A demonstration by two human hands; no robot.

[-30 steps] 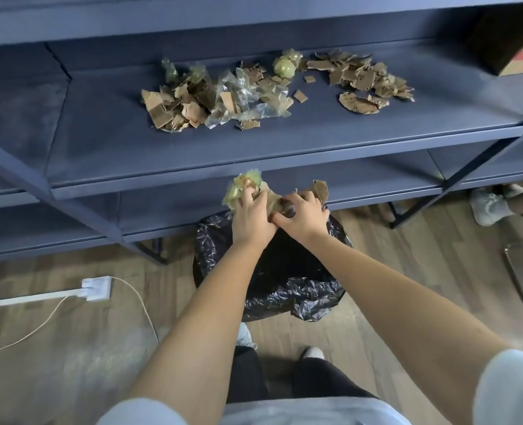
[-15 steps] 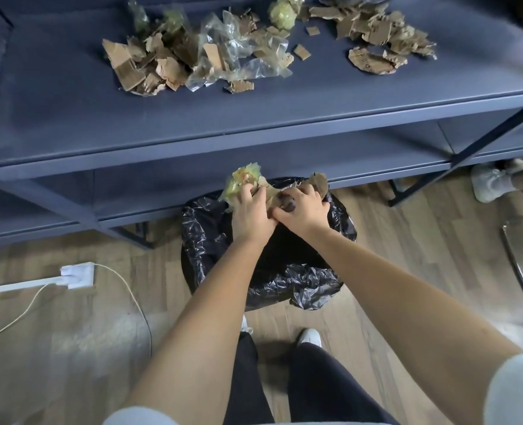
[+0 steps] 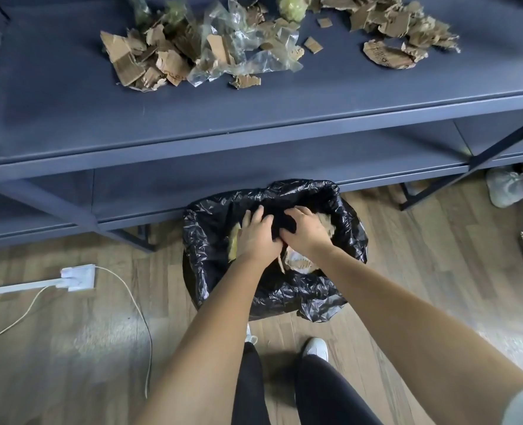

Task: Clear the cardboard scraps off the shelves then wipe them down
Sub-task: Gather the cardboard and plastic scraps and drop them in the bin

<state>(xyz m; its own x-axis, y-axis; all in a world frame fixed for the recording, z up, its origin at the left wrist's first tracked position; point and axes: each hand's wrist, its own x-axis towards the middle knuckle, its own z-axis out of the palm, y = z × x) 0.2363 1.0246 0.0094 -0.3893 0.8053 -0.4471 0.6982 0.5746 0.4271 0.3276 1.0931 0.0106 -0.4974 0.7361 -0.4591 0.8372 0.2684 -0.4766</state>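
Note:
Both my hands are down inside the mouth of a bin lined with a black bag (image 3: 350,240) on the floor in front of the shelves. My left hand (image 3: 255,239) is palm down with its fingers spread, a yellowish scrap (image 3: 233,242) at its edge. My right hand (image 3: 305,232) is beside it, fingers loosely apart, with cardboard bits (image 3: 298,262) lying under and around it in the bag. On the blue shelf (image 3: 70,118) above lie a pile of torn cardboard and clear plastic (image 3: 192,53) and a second cardboard pile (image 3: 404,29) to the right.
A lower blue shelf (image 3: 254,176) runs just behind the bin. A white power strip (image 3: 77,277) with a cable lies on the wood floor to the left. Another person's shoe (image 3: 506,187) shows at the right. My own feet (image 3: 315,348) stand just short of the bin.
My hands dropped from above the bin's rim down into the bag and spread apart; the bundle of scraps they held together now lies loose under them. The view tilted down.

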